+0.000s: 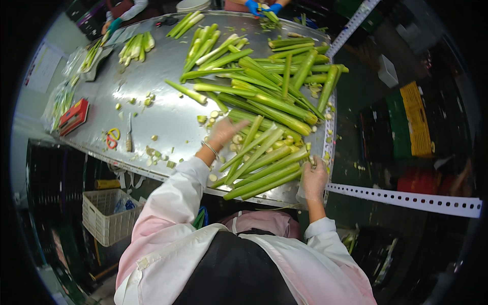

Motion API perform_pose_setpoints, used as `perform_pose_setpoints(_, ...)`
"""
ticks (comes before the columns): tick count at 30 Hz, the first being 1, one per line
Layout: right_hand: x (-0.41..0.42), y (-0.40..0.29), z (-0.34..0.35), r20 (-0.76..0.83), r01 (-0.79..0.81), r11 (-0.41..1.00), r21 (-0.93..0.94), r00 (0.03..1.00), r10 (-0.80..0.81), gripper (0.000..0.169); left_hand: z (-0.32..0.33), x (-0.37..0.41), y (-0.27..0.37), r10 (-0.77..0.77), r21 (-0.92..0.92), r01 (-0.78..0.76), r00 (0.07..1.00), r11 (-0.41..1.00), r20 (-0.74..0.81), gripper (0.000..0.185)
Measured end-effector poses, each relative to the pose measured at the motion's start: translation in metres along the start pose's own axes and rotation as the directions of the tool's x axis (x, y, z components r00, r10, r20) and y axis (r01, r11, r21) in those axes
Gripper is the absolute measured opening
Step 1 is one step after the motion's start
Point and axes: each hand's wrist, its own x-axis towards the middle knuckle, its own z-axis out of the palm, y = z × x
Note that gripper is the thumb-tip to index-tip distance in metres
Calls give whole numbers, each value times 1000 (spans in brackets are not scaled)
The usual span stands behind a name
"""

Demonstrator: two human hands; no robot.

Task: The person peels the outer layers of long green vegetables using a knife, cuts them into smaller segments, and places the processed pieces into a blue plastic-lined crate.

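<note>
My left hand (223,133), in a clear plastic glove, is over the near pile with its fingers spread, beside a thick green vegetable stalk (249,139) and round cut stalk ends (214,114). It appears to hold nothing. My right hand (314,178), also gloved, is at the table's right corner with curled fingers. It is close to the right ends of a row of trimmed green stalks (267,173). Whether something small is in its fingers is unclear. Beyond both hands lies a large heap of longer stalks (263,95).
The metal table (103,99) bears a knife (129,133), scissors (112,138) and a red box (74,117) at left. Sorted stalks (136,47) lie farther back. Blue-gloved hands (263,7) work opposite. A perforated white strip (404,199) juts out right; a plastic crate (110,221) stands below left.
</note>
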Motion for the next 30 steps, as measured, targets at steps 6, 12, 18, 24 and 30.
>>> perform_pose_setpoints(6, -11, 66, 5, 246, -195, 938, -287, 931, 269, 53, 80, -79, 52, 244, 332, -309, 944, 891, 224, 115)
perform_pose_setpoints(12, -24, 55, 2, 155, -290, 939, -183, 935, 319, 30, 87, -139, 74, 363, 414, -563, 806, 716, 468, 135)
perform_pose_setpoints(18, -30, 76, 12, 47, -406, 899, 166, 913, 404, 27, 107, -133, 53, 443, 463, -684, 724, 564, 529, 112)
perform_pose_setpoints(24, -78, 33, -45, 177, -483, 875, -2, 861, 476, 36, 88, -100, 55, 476, 492, -702, 711, 515, 518, 97)
perform_pose_setpoints(30, -103, 50, -32, 349, -283, 953, -105, 887, 302, 43, 96, -101, 52, 503, 498, -697, 717, 516, 483, 99)
